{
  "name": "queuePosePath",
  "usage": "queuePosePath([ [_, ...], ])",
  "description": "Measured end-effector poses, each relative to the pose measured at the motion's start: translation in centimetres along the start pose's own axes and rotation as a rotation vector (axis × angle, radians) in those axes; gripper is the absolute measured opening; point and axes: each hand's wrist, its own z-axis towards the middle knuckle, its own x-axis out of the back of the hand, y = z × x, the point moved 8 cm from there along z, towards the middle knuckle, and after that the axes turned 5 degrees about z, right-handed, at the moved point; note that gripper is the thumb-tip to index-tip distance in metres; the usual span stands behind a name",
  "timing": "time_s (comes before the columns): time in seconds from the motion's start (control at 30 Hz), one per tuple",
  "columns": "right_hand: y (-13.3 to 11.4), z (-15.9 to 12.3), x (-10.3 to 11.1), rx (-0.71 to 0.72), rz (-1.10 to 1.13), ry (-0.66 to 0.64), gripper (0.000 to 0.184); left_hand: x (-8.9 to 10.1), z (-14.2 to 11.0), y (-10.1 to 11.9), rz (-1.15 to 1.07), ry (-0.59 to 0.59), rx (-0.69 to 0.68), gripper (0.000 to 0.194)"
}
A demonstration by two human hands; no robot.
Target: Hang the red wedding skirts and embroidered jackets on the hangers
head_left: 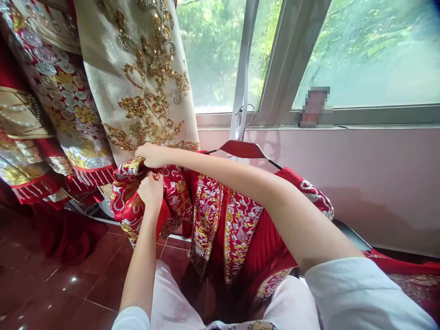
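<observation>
A red, satin-like jacket with gold and silver embroidery (240, 224) hangs below and to the right of both hands, its gathered sleeve (125, 201) between them. The right hand (153, 155) closes over the sleeve's upper edge; the left hand (150, 189), just beneath, is curled tightly around its fabric. The cloth looks soft and slippery, the embroidery stiffer and probably weighty; plain fabric or a firm seam seems the safest hold, sparing the metallic threads. Right of the hands is a dark hanger with a red centre (242, 149); directly above them, a cream cloth with gold beading (144, 78); below, glossy dark-red floor tiles (75, 279).
</observation>
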Motion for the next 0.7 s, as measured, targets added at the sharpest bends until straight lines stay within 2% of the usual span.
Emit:
queuePosePath([
  [0.07,0.6,-1.3,1.1,0.057,0.064,-0.011,0.025,0.7,-0.2,-0.5,-0.05,0.056,-0.018,0.035],
  [0.1,1.5,-2.1,1.7,0.021,0.065,0.019,0.024,1.1,-0.3,-0.8,-0.08,0.088,-0.02,0.035],
  [0.13,2.9,-3.1,2.2,-0.078,0.03,0.069,0.027,1.5,-0.4,-1.1,-0.11,0.119,-0.023,0.034],
  [0.2,6.5,-5.7,2.4,-0.423,-0.12,0.138,0.03,2.1,-0.6,-1.2,-0.159,0.163,-0.035,0.032],
  [0.27,8.8,-8.9,1.3,-0.731,-0.245,0.085,0.029,2.7,-0.9,-1.0,-0.186,0.185,-0.048,0.031],
  [0.3,9.2,-10.1,0.4,-0.808,-0.272,0.038,0.029,3.0,-1.0,-0.9,-0.192,0.189,-0.055,0.031],
  [0.33,9.2,-11.0,-0.3,-0.828,-0.283,0.003,0.031,3.3,-1.1,-0.7,-0.192,0.189,-0.06,0.031],
  [0.4,8.0,-12.0,-1.0,-0.754,-0.284,0.021,0.032,3.6,-1.2,-0.6,-0.178,0.186,-0.066,0.033],
  [0.5,5.6,-13.2,-0.5,-0.613,-0.285,0.071,0.031,3.7,-0.5,-1.1,-0.153,0.178,-0.054,0.035],
  [0.6,3.6,-14.4,0.0,-0.53,-0.264,0.041,0.027,3.4,0.6,-1.4,-0.13,0.175,-0.036,0.035],
  [0.7,2.7,-15.1,0.5,-0.478,-0.167,0.016,0.021,3.1,0.9,0.2,-0.149,0.176,-0.062,0.034],
])
